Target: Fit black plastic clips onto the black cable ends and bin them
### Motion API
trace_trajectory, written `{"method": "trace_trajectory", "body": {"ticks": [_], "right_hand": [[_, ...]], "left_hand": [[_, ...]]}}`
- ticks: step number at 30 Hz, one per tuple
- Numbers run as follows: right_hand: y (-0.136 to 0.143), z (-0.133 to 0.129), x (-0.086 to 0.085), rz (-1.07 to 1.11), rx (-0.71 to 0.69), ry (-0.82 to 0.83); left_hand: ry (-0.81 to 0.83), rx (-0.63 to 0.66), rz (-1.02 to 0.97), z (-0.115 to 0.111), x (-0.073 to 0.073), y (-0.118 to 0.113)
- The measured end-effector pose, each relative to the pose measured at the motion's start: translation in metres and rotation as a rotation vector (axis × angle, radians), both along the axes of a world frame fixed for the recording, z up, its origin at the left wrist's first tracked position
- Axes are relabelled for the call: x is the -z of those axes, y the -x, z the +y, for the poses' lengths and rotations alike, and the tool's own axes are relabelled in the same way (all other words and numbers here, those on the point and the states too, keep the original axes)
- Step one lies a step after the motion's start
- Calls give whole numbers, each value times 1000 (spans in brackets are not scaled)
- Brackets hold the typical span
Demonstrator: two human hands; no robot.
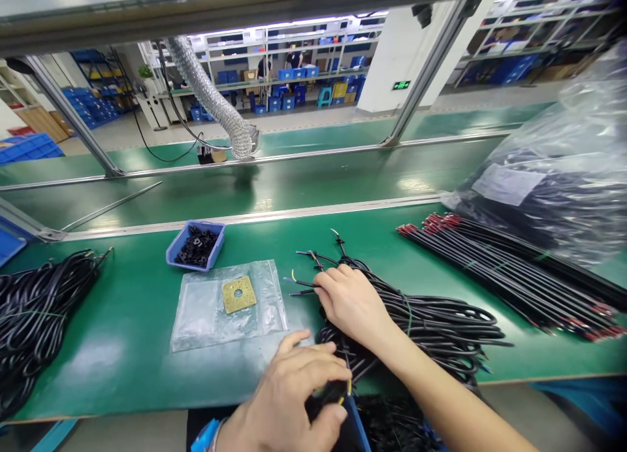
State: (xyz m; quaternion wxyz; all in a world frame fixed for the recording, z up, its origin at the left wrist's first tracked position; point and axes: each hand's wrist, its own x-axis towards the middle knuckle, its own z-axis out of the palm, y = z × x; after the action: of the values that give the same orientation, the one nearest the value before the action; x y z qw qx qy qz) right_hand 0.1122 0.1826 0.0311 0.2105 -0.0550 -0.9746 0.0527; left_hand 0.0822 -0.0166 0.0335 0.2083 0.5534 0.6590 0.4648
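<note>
My right hand (pixel 355 302) is closed over the near-left end of a bundle of black cables (pixel 431 315), gripping a cable there. Stripped ends with blue, brown and yellow-green wires stick out left of its fingers; small black clips (pixel 340 240) sit on some of them. My left hand (pixel 298 390) is lower, at the table's front edge, with fingers curled around a black cable end whose yellow-green wire (pixel 349 385) shows at the fingertips. What else lies inside that grip is hidden. Left of the hands, a yellow square plate with a central hole (pixel 238 295) lies on a clear plastic bag (pixel 200 318).
A blue bin of small black parts (pixel 196 244) stands at the back. Coiled black cables (pixel 44 308) lie far left; red-tipped black cables (pixel 494 269) and a large plastic bag (pixel 553 171) are right. Below the front edge is a blue container (pixel 360 426). A silver duct (pixel 210 93) hangs above.
</note>
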Motion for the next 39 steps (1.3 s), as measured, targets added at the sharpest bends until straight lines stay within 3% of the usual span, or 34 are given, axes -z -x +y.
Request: {"method": "trace_trajectory", "body": {"ticks": [5, 11, 15, 19, 26, 31, 39], "right_hand": [[-35, 4, -2, 95, -190, 111], [-39, 1, -2, 228, -482, 114], [-28, -1, 3, 259, -502, 31], [-24, 0, 9, 303, -478, 16], [-26, 3, 10, 328, -463, 73], [-27, 3, 13, 330, -453, 137], [-28, 0, 12, 313, -419, 205]], "left_hand": [[-34, -184, 57, -21, -7, 35], [160, -636, 246, -42, -39, 144], [333, -812, 352, -47, -56, 207], [443, -860, 476, -42, -51, 238], [417, -792, 471, -12, -23, 253], [262, -824, 275, -8, -23, 252], [16, -747, -260, -33, -35, 197]]}}
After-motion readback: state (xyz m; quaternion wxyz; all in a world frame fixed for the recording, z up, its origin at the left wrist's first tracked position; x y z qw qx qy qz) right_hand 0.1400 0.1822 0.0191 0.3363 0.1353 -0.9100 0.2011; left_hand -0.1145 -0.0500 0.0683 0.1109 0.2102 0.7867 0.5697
